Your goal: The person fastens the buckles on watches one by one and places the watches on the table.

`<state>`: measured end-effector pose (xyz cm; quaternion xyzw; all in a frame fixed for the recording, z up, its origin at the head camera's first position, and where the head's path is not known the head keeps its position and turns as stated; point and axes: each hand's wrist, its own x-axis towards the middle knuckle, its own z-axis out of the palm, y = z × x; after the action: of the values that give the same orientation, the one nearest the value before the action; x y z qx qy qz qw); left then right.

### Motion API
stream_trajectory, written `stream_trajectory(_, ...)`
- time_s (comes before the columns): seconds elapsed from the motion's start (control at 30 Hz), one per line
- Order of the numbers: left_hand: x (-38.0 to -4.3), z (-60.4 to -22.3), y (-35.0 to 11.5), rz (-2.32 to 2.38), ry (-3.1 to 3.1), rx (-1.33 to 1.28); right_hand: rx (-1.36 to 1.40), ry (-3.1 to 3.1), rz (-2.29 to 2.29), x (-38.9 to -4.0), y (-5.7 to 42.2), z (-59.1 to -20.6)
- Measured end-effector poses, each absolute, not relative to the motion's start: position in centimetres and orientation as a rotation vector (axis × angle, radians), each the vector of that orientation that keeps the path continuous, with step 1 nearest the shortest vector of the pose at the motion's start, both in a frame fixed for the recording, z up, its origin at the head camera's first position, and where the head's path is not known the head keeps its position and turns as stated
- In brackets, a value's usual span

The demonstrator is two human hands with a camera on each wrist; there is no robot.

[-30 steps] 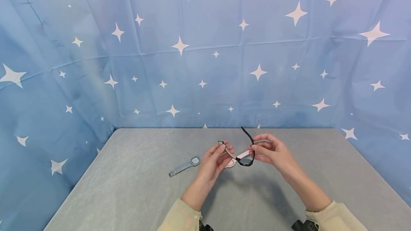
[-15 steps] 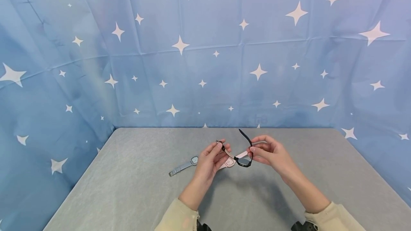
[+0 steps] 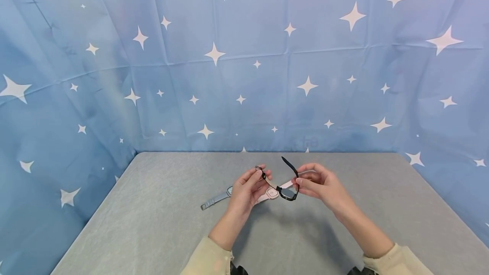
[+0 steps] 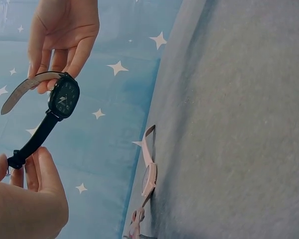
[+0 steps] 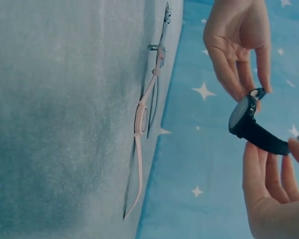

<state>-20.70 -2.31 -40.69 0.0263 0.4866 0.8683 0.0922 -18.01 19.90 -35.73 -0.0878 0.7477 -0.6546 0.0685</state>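
Note:
A black wristwatch (image 3: pixel 288 194) with a squarish dark face hangs unbuckled between both hands, above the table. My left hand (image 3: pixel 244 191) pinches its buckle-end strap between thumb and fingers. With thumb and fingertips, my right hand (image 3: pixel 324 186) grips the other strap close to the case, and that strap's free end sticks up and curves. In the left wrist view the watch face (image 4: pixel 65 98) shows light numerals and hands, and the strap's underside is tan. A pink wristwatch (image 3: pixel 272 193) lies on the table behind the black one, partly covered by it and the left fingers.
On the grey table (image 3: pixel 160 224), a blue-grey wristwatch (image 3: pixel 215 201) lies left of the left hand, its face mostly covered by that hand. A blue star-patterned curtain (image 3: pixel 259 96) hangs along the table's back and sides.
Both hands have drifted slightly left and closer with the black watch. More of the pink watch's face shows now, while the left hand covers more of the blue-grey watch's face.

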Motion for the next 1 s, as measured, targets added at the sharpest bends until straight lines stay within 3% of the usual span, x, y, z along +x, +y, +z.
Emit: stream_trajectory(1.0, -20.0, -39.7, -3.5, 2.543, 1.584, 0.222, -0.453, 2.362, -1.945, -16.9, 19.5, -35.7)
